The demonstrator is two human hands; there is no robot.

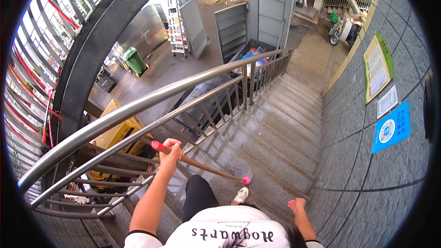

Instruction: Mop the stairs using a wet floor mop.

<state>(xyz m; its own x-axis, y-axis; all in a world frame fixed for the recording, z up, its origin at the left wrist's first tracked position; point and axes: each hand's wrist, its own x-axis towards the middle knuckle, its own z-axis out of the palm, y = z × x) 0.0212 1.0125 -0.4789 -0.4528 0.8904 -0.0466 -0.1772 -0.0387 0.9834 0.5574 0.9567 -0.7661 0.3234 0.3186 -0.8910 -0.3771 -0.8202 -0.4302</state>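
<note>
1. Left hand (171, 153) was clamped around the mop (211, 168), just right of the handrail (174, 89).
2. Right hand (296, 204), farther right of the handrail, hung empty.
3. Work seemed underway; what was done or left couldn't be told.

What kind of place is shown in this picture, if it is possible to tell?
Probably an open-air stairway down to a service yard: grey steps descend between a metal handrail and a tiled wall, and a green bin stands below.
</note>
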